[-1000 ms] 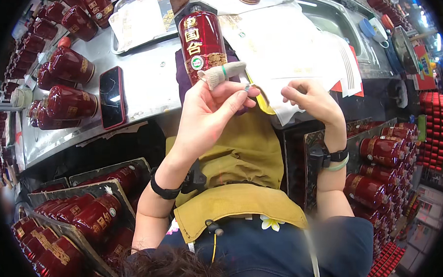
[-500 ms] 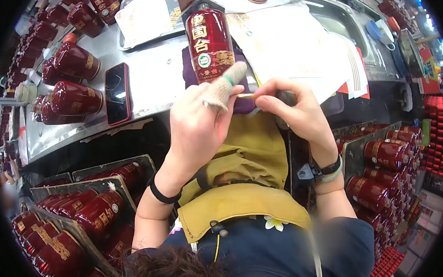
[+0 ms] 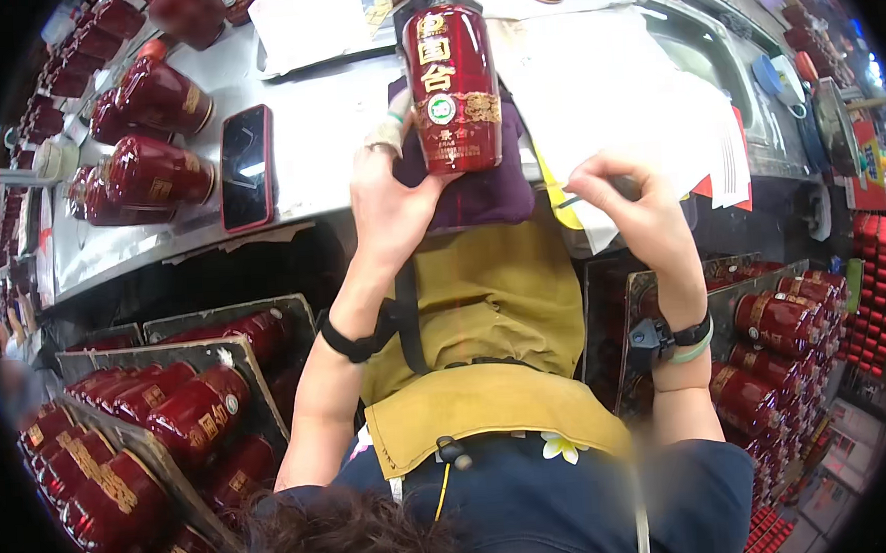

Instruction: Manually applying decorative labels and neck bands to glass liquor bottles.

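Note:
A dark red glossy bottle [image 3: 463, 55] with gold lettering and a round green-and-white sticker lies on a purple cloth pad [image 3: 489, 202], its neck pointing away from me. My left hand [image 3: 390, 191] grips the bottle's lower left side, thumb at its base. A woven finger cover wraps one finger of that hand, whose tip is partly hidden beside the bottle. To the right, above the edge of some white and yellow sheets, my right hand [image 3: 631, 202] is closed in a pinch on a thin dark stick-like tool [image 3: 567, 202]. Its exact kind is unclear.
Left of the pad lies a phone [image 3: 247, 167] with a red case, near several red bottles [image 3: 152, 180]. White sheets [image 3: 603, 88] spread at right beside a metal sink [image 3: 702, 48]. Crates of red bottles flank my lap, one left [image 3: 241, 349] and one right [image 3: 639, 291].
My hands have parted from a small thin piece held between them. The left has moved to the bottle's side and the right has moved rightward with the thin tool. The view has shifted slightly.

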Tool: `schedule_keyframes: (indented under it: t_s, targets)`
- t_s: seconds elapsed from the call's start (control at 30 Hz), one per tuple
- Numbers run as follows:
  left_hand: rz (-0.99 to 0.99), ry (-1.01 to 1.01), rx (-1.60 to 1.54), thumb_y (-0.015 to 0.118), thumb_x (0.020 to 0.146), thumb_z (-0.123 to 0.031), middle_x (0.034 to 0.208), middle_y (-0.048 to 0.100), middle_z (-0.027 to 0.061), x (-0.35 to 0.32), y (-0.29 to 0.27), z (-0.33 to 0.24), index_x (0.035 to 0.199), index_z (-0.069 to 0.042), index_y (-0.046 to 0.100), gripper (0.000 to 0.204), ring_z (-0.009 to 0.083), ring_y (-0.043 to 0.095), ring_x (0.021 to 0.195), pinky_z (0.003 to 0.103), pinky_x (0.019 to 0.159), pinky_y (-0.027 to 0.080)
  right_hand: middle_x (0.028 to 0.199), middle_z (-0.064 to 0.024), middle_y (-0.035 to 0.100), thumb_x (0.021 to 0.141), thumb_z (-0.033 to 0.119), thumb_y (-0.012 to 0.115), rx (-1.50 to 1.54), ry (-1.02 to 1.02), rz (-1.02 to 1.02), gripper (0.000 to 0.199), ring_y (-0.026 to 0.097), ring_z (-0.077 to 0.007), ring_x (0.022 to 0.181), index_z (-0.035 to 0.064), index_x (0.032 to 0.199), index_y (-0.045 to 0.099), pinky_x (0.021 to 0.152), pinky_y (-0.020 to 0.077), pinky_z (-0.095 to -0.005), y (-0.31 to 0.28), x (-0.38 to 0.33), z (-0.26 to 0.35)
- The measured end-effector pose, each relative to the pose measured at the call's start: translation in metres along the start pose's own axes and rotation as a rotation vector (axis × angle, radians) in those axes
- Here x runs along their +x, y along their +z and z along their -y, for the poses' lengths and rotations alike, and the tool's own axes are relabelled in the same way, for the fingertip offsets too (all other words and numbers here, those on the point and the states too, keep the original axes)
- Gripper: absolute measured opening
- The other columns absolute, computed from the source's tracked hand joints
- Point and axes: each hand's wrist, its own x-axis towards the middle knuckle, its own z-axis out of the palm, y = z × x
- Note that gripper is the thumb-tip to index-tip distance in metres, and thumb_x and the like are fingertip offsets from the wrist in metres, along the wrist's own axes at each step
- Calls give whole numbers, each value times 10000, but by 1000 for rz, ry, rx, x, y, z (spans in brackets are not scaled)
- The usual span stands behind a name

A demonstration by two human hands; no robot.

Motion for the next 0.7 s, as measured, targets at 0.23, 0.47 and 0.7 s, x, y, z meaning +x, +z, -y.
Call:
schedule_keyframes:
  t_s: [0.23,0.47,0.7]
  targets:
    - [-48,177,158,929,688,-75,1465,559,175,5,-4,-20,1471,27,482,907,303,554,1329,411,1132,411,778,29,660,924,232,776,-370,-118,-604,264,507,-34,678,-23,995,774,609,401,-225,-156,62,-25]
    - [23,-24,-36,871,726,-20,1382,614,183,14,3,-20,1507,26,441,893,277,600,1276,378,1108,444,870,-93,765,835,452,796,-952,224,-663,351,718,-240,788,124,961,814,740,539,-372,-280,178,-107]
    - [29,-119,-14,869,732,-25,1436,581,169,9,5,-14,1517,35,434,899,261,581,1294,389,1115,434,1179,-208,732,836,367,759,-1236,668,-365,366,701,-377,1116,146,1127,782,965,545,-463,-279,227,-196]
